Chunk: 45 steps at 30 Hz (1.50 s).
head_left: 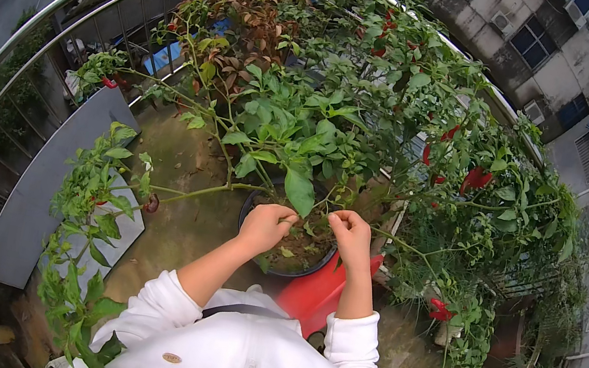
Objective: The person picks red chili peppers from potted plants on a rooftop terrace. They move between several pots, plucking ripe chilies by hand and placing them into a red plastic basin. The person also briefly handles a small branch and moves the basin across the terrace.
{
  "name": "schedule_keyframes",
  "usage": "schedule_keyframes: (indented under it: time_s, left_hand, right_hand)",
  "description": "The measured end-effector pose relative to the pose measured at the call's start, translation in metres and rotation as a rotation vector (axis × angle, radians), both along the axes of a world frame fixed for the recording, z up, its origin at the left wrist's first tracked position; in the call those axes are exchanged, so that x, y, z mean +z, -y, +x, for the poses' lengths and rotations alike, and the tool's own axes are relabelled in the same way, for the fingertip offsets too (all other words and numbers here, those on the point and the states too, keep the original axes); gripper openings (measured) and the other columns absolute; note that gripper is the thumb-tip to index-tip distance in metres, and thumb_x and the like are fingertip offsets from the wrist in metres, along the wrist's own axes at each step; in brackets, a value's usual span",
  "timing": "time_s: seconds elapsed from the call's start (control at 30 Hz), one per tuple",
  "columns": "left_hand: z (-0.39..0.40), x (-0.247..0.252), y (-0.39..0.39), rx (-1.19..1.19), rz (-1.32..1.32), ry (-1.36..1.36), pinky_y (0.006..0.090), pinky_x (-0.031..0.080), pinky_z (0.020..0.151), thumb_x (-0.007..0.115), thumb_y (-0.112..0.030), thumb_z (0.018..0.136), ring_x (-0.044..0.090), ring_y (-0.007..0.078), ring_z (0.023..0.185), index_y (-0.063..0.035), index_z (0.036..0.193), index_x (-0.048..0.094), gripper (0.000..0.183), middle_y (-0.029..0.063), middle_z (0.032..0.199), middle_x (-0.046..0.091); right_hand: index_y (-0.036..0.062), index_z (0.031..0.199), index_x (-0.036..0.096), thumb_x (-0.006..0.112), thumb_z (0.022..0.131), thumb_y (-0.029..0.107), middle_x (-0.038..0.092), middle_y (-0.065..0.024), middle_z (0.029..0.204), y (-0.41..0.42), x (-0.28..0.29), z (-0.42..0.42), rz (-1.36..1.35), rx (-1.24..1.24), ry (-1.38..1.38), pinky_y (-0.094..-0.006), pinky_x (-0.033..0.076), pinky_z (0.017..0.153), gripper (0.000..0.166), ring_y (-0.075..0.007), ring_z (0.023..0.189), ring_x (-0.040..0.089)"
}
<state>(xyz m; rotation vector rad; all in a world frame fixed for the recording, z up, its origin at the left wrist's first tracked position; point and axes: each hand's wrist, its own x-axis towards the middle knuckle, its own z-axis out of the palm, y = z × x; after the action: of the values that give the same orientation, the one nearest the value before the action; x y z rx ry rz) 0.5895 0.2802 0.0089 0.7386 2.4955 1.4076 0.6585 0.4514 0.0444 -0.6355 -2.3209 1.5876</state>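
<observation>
Both hands are over a round dark plant pot point(329, 261) filled with soil point(290, 257), from which a leafy green pepper plant point(308, 142) grows. My left hand point(268, 228) is at the pot's left part, thumb and fingertips pinched together beside a large drooping leaf point(299, 192); whether a bit of plant is between them is too small to tell. To the right of that leaf, my right hand point(350, 232) has its thumb and index finger close together near thin stems. What its fingertips touch cannot be made out. A few small leaves lie on the soil.
A red plastic object point(319, 295) stands against the pot's lower right. Long pepper branches point(198, 191) reach out left and right, some with red peppers point(475, 180). Grey panels point(54, 189) lie at the left. A curved metal railing point(61, 1) bounds the balcony behind the dense plants.
</observation>
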Motion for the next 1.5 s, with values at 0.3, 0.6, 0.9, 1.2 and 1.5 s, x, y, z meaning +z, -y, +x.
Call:
schedule_keyframes:
  time_s: [0.3,0.6,0.9,1.2,1.5]
  left_hand:
    - [0.001,0.008,0.003,-0.05,0.043,0.005,0.0313,0.045,0.062,0.057,-0.017,0.077,0.06,0.0263,0.07,-0.0038,0.086,0.063,0.017,0.0122,0.077,0.062]
    - [-0.005,0.019,0.001,-0.04,0.006,0.054,0.0271,0.045,0.062,0.057,-0.012,0.077,0.06,0.0193,0.066,-0.001,0.085,0.064,0.015,0.0118,0.074,0.063]
    - [-0.004,0.027,-0.001,0.019,-0.065,0.111,0.0266,0.044,0.062,0.057,-0.012,0.077,0.059,0.0181,0.065,-0.0008,0.085,0.064,0.015,0.0105,0.073,0.063]
    - [-0.006,0.017,-0.002,-0.015,0.018,-0.018,0.0237,0.038,0.044,0.056,-0.014,0.08,0.046,0.007,0.045,0.0003,0.085,0.063,0.017,0.0023,0.06,0.057]
    - [-0.008,0.02,-0.008,0.018,-0.017,0.038,0.0254,0.042,0.053,0.057,-0.014,0.079,0.053,0.0121,0.056,0.0002,0.085,0.063,0.017,0.0065,0.068,0.06]
  right_hand:
    - [-0.0033,0.085,0.062,0.062,0.077,0.016,0.059,0.0,0.07,0.007,-0.059,-0.029,-0.233,-0.015,-0.197,-0.0215,0.038,0.056,0.021,-0.0059,0.061,0.047]
    - [-0.0038,0.078,0.061,0.062,0.074,0.011,0.053,-0.0045,0.077,-0.014,-0.103,-0.026,-0.13,-0.209,-0.34,-0.024,0.039,0.063,0.015,-0.0139,0.072,0.051]
    - [0.0072,0.088,0.06,0.057,0.078,0.02,0.06,-0.0094,0.074,-0.071,-0.08,-0.024,0.19,-0.212,0.104,-0.0334,0.045,0.062,0.017,-0.0247,0.068,0.057]
    - [0.0079,0.074,0.057,0.058,0.075,0.02,0.054,-0.0085,0.072,-0.089,-0.104,-0.048,0.99,0.023,0.052,-0.0381,0.047,0.057,0.013,-0.0263,0.067,0.057]
    - [-0.0017,0.08,0.06,0.057,0.081,0.021,0.054,-0.0037,0.061,-0.068,-0.153,-0.029,-0.053,-0.462,-0.084,-0.0277,0.04,0.051,0.023,-0.0122,0.054,0.048]
